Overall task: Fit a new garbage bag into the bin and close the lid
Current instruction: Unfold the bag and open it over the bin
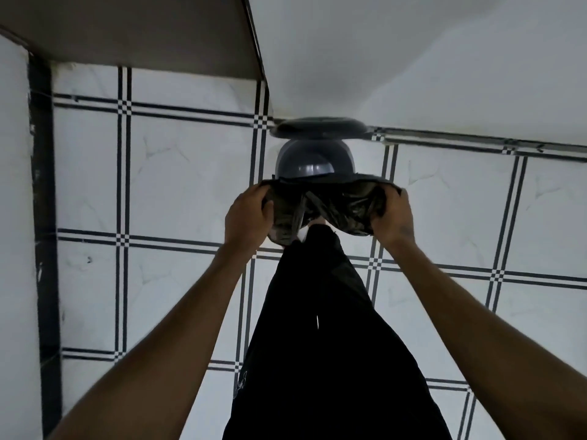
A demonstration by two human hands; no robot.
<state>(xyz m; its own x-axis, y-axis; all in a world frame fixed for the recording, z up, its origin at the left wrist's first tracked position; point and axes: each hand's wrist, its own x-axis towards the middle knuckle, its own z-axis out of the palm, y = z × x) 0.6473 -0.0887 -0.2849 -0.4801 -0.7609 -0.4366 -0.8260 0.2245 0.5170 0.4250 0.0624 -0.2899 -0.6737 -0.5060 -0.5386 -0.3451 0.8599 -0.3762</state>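
Note:
A dark grey round bin [314, 161] stands on the tiled floor against the white wall, its inside showing. Its round grey lid [319, 128] is raised behind it, leaning at the wall. A black garbage bag [336, 203] is stretched across the bin's near rim. My left hand [249, 217] grips the bag's left edge. My right hand [392, 217] grips its right edge. The near part of the bin is hidden by the bag.
White floor tiles [190, 173] with black grid lines lie all around. A white wall [413, 58] rises behind the bin. A grey ledge [143, 30] sits at the upper left, and a black strip [44, 217] runs down the left. My black trouser leg [324, 344] reaches toward the bin.

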